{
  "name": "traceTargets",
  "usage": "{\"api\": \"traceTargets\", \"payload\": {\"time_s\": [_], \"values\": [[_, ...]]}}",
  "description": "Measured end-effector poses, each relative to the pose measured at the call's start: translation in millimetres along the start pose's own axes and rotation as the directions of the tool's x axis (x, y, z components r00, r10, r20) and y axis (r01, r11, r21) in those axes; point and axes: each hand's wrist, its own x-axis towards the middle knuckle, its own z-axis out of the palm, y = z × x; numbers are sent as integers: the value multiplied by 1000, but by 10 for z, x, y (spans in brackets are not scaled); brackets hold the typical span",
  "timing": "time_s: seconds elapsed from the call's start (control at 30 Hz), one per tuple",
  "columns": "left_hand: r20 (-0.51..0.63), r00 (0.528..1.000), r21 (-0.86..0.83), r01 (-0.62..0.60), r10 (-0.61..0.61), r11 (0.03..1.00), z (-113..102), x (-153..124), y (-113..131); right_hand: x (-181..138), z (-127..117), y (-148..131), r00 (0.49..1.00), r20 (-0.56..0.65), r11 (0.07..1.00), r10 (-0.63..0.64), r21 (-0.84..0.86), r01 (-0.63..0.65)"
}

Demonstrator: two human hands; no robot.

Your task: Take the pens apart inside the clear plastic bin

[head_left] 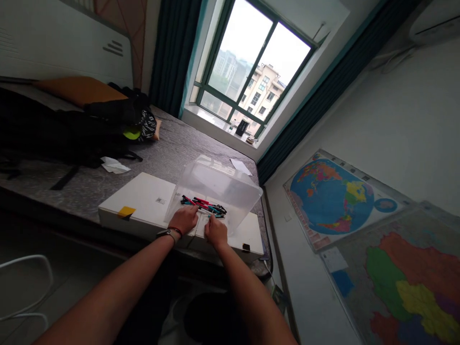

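Several red, black and teal pens (217, 209) lie in a loose pile inside a clear plastic bin (223, 178), which rests on its side with its opening toward me. My left hand (184, 219), with a watch and a band at the wrist, is closed at the near edge of the pile. A pale, slim pen (204, 211) runs from its fingertips toward the right. Close beside it, my right hand (216, 232) is closed in a pinch just in front of the pens. Whatever sits between its fingers is hidden from view.
Beneath the bin is a long white box (138, 196) on a grey bed (172, 139). Dark bags (64, 129), an orange pillow (79, 90) and a crumpled tissue (114, 165) lie to the left. A wall with maps (330, 191) stands at the right.
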Motion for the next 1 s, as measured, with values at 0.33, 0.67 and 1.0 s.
{"api": "traceTargets", "payload": {"time_s": [0.33, 0.67, 1.0], "values": [[19, 999, 111, -36, 34, 993, -5, 12, 42, -44, 29, 46, 992, -60, 982, 108, 160, -98], [103, 995, 263, -33, 6, 964, -7, 23, 107, -57, 57, 133, 989, -80, 945, 123, 314, -92], [230, 973, 276, -50, -15, 960, -32, 104, 130, -53, 103, 182, 989, -81, 924, 123, 373, -85]]}}
